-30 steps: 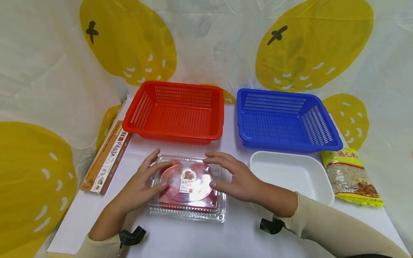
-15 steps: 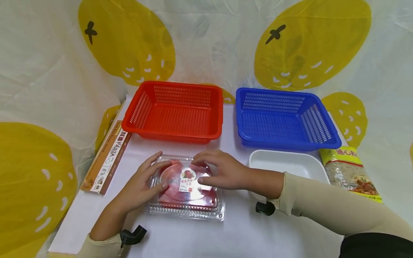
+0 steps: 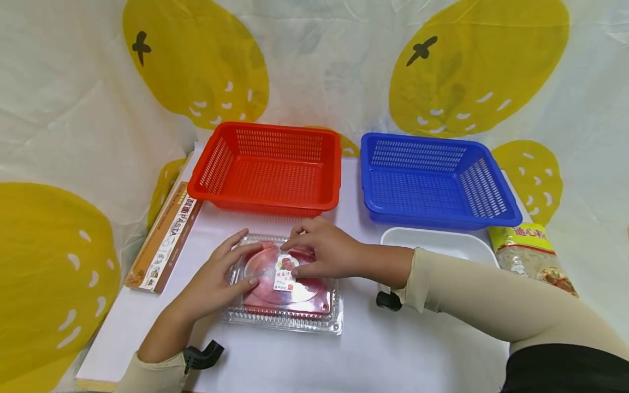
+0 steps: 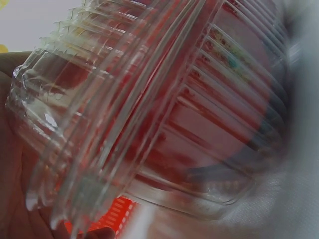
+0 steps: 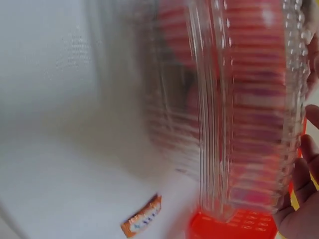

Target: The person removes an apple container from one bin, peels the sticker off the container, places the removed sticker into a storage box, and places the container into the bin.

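both hands on the clear clamshell box

the left hand point(image 3: 216, 281) lies on the left side of the clear clamshell box point(image 3: 285, 284), its fingers point(image 3: 241, 256) spread wide and nearly straight across the lid, thumb along the near left part. the right hand point(image 3: 326, 251) sits on the far right part of the same lid with its fingers curled; fingertips and thumb close narrowly at the small white label point(image 3: 285, 272) in the lid's middle, though the head view does not show whether they actually pinch anything.

the box is a see-through plastic shell with ribbed, ridged walls and a round raised panel on top. red contents show through it, and the label bears a red picture. in the wrist views the ribbed walls fill the frame, blurred and red-tinted.

the box rests flat on the white table point(image 3: 373, 355). just beyond it stands the red basket point(image 3: 267, 169), and beyond and to its right the blue basket point(image 3: 432, 180). right of the box lies a white tray point(image 3: 437, 243), partly behind the right sleeve, and further right a yellow food bag point(image 3: 533, 251). left of the box, a long pasta box point(image 3: 164, 240) lies along the table's edge.
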{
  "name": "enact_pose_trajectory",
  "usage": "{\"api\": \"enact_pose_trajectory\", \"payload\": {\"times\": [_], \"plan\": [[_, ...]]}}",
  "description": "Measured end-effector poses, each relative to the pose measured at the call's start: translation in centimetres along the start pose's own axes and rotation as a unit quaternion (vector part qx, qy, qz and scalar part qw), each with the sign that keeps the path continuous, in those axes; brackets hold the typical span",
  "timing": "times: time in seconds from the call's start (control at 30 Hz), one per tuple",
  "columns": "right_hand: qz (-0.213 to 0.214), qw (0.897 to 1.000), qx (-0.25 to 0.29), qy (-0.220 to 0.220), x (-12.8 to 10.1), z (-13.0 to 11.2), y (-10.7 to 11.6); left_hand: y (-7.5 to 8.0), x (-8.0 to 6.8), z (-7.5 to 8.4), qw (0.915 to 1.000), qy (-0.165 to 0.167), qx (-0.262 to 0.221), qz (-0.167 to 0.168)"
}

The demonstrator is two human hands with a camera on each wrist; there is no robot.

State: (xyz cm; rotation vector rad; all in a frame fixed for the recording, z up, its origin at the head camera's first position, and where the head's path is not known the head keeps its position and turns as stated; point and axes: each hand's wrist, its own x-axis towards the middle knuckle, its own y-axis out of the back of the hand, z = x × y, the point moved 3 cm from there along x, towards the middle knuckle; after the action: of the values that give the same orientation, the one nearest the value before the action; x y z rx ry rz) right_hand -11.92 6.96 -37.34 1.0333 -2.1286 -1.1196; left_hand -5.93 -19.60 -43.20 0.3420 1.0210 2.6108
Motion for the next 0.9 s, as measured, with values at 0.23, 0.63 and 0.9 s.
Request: {"api": "enact_pose_trajectory", "payload": {"times": [0.23,0.63,0.9], "plan": [[-0.013,1.000,-0.027,0.006,0.7,-0.5,0.0,-0.1,-0.1,-0.1,1.0000,0.006,-0.006,-0.002],[0.002,0.999,-0.022,-0.049,2.1,-1.5,-0.6,-0.3,-0.1,-0.2,1.0000,0.002,-0.007,0.001],[0.006,0.996,0.083,-0.023,1.6,-1.8,0.5,-0.1,-0.1,-0.2,0.9999,-0.006,-0.006,0.007]]}}
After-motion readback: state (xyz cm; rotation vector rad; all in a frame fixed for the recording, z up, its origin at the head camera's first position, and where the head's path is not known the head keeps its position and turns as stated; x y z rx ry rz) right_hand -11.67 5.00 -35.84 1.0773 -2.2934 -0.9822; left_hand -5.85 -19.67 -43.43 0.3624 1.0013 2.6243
